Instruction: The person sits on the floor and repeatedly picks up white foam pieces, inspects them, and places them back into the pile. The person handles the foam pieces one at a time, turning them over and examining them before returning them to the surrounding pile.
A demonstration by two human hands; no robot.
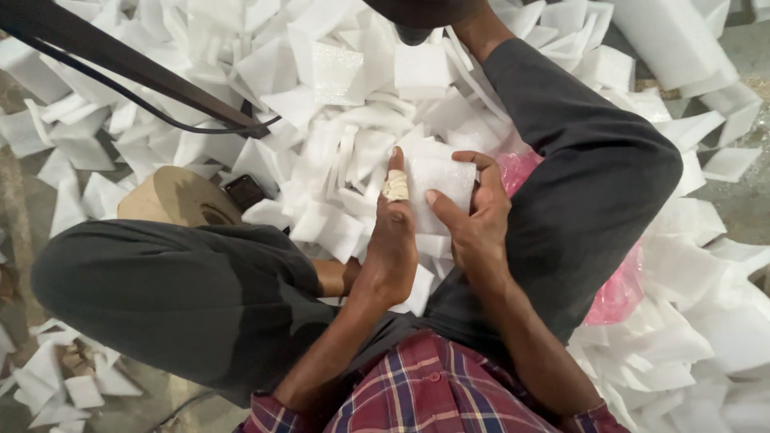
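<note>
Head view, white foam sheet (439,188), flat, seemingly folded, gripped by left hand (391,248) and right hand (473,220), foam scraps (321,72) around.

White foam sheets (337,72) cover the frame. Trousers (184,297): dark grey. Shirt (433,393), bottom centre: red-and-blue plaid. Plastic bag (618,293), right: pink. Cardboard roll (172,196), left: tan.

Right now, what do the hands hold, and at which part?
Both hands hold one white foam sheet: left hand at its left edge, right hand around its right edge.
</note>
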